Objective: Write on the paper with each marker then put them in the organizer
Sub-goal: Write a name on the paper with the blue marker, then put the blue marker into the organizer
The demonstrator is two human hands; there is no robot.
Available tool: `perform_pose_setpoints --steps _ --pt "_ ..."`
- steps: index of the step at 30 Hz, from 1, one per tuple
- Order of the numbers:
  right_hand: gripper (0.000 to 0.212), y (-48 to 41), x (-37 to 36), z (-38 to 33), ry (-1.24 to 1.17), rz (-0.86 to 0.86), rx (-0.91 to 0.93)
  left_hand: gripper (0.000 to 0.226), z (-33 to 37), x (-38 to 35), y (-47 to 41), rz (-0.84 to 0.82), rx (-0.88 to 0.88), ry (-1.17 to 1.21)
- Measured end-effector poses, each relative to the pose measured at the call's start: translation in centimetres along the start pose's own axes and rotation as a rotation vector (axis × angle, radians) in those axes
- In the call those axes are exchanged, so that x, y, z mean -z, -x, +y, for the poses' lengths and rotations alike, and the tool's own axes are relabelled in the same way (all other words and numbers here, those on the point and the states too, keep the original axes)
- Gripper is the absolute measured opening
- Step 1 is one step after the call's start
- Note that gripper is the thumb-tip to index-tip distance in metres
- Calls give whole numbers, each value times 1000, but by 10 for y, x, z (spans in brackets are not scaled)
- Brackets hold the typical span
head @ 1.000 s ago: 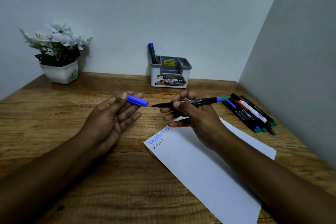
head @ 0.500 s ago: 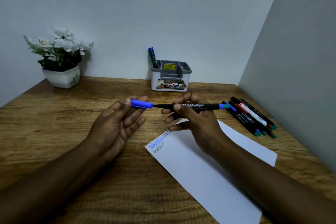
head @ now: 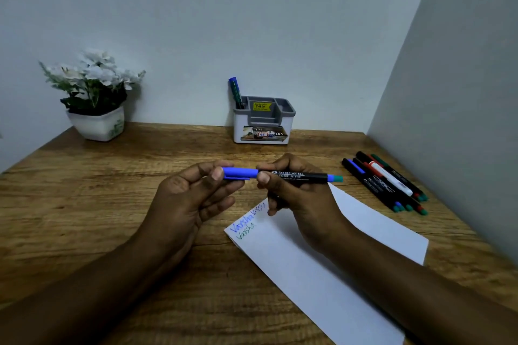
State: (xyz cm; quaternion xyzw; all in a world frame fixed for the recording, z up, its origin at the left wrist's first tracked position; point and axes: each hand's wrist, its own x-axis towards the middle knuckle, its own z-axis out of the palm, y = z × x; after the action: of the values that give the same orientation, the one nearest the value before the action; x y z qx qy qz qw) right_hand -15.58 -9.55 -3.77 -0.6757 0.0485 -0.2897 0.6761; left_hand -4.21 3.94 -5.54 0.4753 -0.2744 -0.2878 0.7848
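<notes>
Pinching the blue plastic cap [head: 241,173] between thumb and fingers, the left hand [head: 193,199] meets the right hand [head: 302,202], whose thumb and fingers are curled round the barrel of the black felt-tip marker [head: 302,176] at the centre of the frame. Cap and barrel sit in 1 line. The cap looks seated over the tip, but I cannot tell if it is pushed fully home. The marker's long axis runs level, left to right, held above the brown wooden table [head: 98,204] and the top corner of the white sheet of paper [head: 322,260]. The grey-and-white plastic organizer [head: 291,112] stands straight up-frame from both hands, against the wall and slightly nearer the right hand. So the right hand would likely carry the marker forward and tip it upright beside the 2 markers [head: 235,91] in the left compartment.
</notes>
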Motion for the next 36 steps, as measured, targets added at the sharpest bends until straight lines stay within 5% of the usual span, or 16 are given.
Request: perform_pose_setpoints --steps 3,8,13,17,27,32,36 --pt "9 1 -2 -2 34 -4 22 65 0 1 0 -32 -24 -18" --pt "17 -3 1 -10 158 -99 69 41 0 7 -12 -45 -71 -292" --pt "30 -29 31 -25 265 -74 115 74 -7 23 -13 -213 61 -914" --pt "20 -75 39 -37 233 64 115 114 -8 22 -16 -312 103 -1444" --pt "39 -222 13 -21 566 335 249 120 -14 27 -24 -348 69 -1544" --pt "25 -243 6 3 971 238 60 125 -14 26 -24 -344 68 -1558" --pt "33 -251 3 21 1118 164 -158 132 -15 26 -24 -339 61 -1559"
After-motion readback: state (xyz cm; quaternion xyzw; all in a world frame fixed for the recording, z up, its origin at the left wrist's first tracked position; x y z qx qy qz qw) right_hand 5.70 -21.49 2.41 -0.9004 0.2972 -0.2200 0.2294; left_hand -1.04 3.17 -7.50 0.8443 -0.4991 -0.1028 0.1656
